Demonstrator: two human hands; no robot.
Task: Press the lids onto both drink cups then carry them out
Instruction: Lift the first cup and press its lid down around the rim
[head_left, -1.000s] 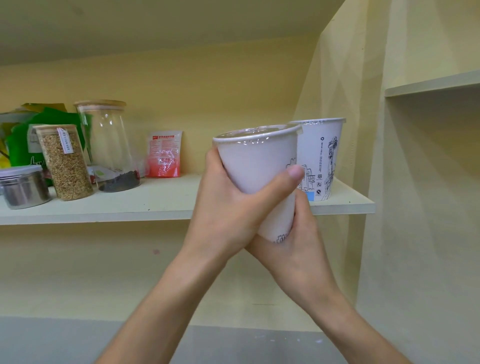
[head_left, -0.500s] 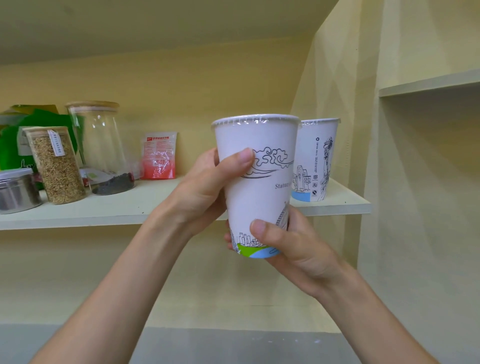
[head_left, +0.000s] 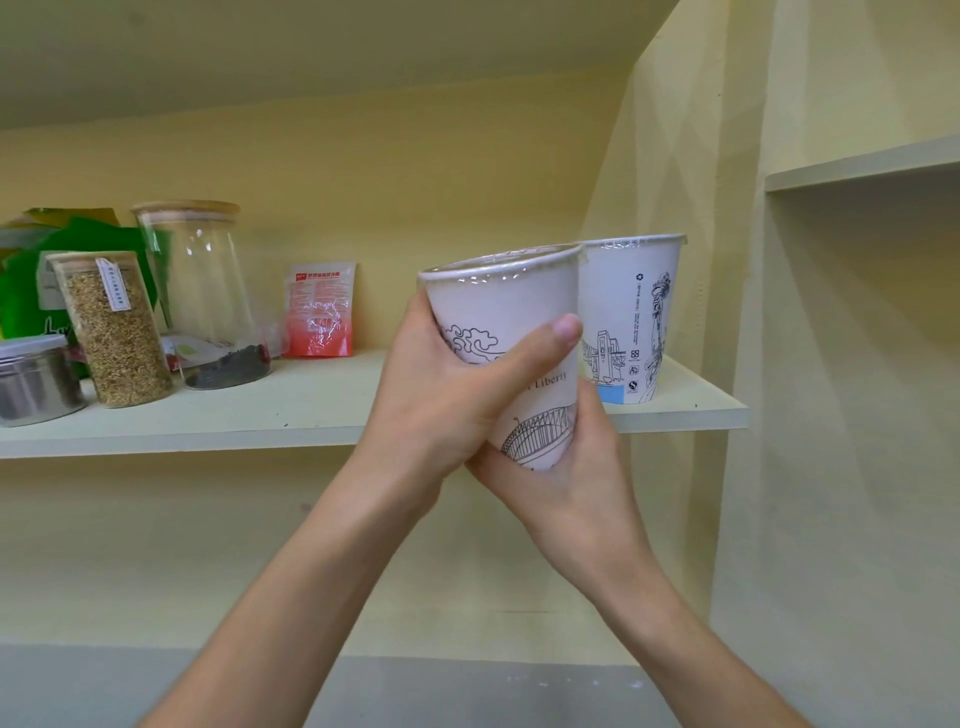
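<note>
I hold a white paper drink cup (head_left: 511, 306) with line drawings in front of the shelf, tilted slightly toward me. A clear lid (head_left: 498, 265) sits on its rim. My left hand (head_left: 441, 395) wraps its side, thumb across the front. My right hand (head_left: 566, 483) cups its base from below. A second lidded drink cup (head_left: 636, 317) stands upright on the shelf (head_left: 311, 405) just behind and to the right.
On the shelf's left stand a jar of grain (head_left: 111, 327), a tall glass jar (head_left: 202, 291), a metal tin (head_left: 34, 379), a green bag (head_left: 31, 280) and a red pouch (head_left: 319, 309). A wall closes the right side, with another shelf (head_left: 862, 163) higher up.
Both hands have turned the held cup and tipped it toward me. My left thumb now lies across its front and my right hand sits lower, under the base.
</note>
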